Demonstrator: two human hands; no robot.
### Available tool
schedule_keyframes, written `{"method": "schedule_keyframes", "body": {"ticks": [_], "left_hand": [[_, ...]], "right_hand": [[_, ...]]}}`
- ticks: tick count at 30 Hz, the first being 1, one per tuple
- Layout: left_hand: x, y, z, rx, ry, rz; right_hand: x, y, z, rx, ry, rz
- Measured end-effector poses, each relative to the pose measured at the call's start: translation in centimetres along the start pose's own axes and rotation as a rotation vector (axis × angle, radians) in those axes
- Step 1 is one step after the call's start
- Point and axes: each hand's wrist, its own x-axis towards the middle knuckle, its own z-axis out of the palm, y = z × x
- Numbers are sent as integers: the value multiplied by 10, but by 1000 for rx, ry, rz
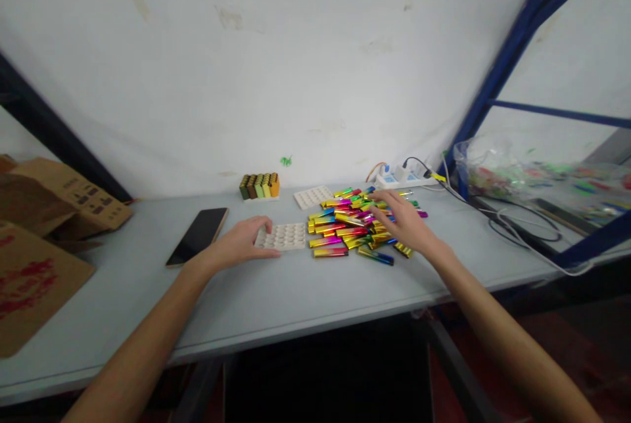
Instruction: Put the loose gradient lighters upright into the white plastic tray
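Note:
My left hand [244, 239] grips the left end of a white tray [283, 237] with rows of cups, thumb on the near side and fingers bent over the far side. No lighter shows in its cups. To the right of the tray lies a loose pile of shiny lighters [345, 226] in gold, red, blue, green and pink. My right hand [399, 216] is over the right part of this pile, thumb and fingers apart. Its fingertips are at the lighters; whether they touch one is hard to see.
A block of upright lighters [259, 186] stands near the wall, with a second white tray [314, 197] to its right. A phone [198, 236] lies left of my left hand. Cardboard boxes [44, 278] are at far left. A power strip [401, 177], cables and a plastic bag [486, 154] are at right.

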Motion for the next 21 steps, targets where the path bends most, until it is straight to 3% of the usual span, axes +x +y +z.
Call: {"method": "schedule_keyframes", "body": {"ticks": [4,8,14,21], "left_hand": [[1,1,-1,-7,11,14],[2,0,0,-7,8,20],[-1,-1,-4,-35,-3,-3],[-2,-3,-8,19,-36,22]], "right_hand": [[-32,0,-26,-5,-163,59],[-61,-12,-20,-25,-338,11],[-65,-16,6,-133,-327,-43],[-52,-14,-5,-20,-340,75]]}}
